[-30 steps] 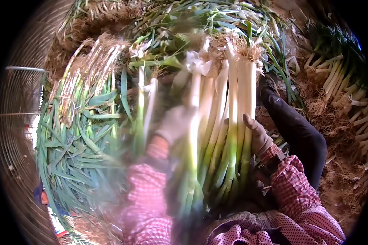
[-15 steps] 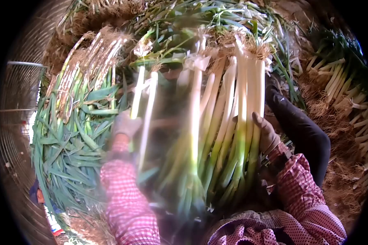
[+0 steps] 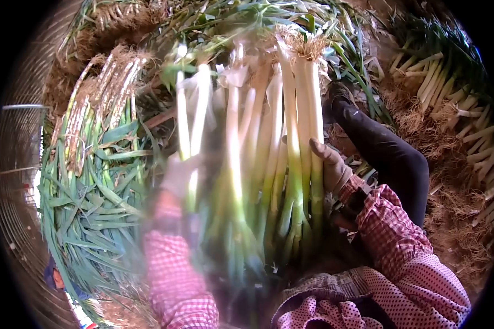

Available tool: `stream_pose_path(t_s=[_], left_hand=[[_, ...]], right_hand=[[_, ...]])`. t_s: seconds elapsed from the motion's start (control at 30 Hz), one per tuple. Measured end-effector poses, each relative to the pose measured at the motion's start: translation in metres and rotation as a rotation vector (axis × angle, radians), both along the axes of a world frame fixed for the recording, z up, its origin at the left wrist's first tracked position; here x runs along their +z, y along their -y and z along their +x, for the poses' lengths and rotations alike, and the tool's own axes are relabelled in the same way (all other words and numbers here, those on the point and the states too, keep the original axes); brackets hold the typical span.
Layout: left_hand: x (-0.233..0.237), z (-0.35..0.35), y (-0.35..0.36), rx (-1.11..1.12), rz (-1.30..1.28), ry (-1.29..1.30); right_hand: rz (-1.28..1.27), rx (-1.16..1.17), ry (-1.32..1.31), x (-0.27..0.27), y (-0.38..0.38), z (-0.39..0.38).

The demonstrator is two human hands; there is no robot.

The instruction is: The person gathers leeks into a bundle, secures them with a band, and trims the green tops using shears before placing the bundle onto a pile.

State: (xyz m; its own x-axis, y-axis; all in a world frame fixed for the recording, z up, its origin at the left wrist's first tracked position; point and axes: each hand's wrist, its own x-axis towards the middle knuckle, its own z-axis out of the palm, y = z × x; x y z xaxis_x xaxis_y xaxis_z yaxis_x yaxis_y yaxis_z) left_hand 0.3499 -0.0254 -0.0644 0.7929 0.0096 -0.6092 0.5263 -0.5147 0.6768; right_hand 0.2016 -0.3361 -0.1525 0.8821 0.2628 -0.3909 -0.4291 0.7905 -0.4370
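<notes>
Upright in front of me stands a bundle of long green onions (image 3: 293, 137), white stems and roots up, green leaves down. My right hand (image 3: 333, 164), in a pale glove, is closed around the bundle's right side, thumb in front; its other fingers are hidden behind the stems. To the left of the bundle, my gloved left hand (image 3: 180, 174) is closed on two loose green onion stalks (image 3: 195, 129). That hand and the stalks are blurred by motion. Leaf tips at the bottom of the bundle are also smeared.
A large heap of untrimmed green onions (image 3: 93, 181) with brown roots lies at the left. Loose green leaves (image 3: 230, 22) cover the ground beyond the bundle. Cleaned green onions (image 3: 433, 82) lie in a row at the right, by scattered root trimmings (image 3: 450, 186). A dark-trousered leg (image 3: 389, 148) is beside my right hand.
My left hand has moved right with the two stalks, nearer to the bundle. My right hand keeps its hold. The whole view has shifted slightly.
</notes>
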Motion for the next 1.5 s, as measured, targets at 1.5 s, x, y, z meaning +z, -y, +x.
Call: stream_pose_path(t_s=[1.5], left_hand=[[0.249,-0.392,-0.077,-0.265,0.217,-0.381]], right_hand=[[0.273,1.006,0.786,0.143,-0.126,-0.210]])
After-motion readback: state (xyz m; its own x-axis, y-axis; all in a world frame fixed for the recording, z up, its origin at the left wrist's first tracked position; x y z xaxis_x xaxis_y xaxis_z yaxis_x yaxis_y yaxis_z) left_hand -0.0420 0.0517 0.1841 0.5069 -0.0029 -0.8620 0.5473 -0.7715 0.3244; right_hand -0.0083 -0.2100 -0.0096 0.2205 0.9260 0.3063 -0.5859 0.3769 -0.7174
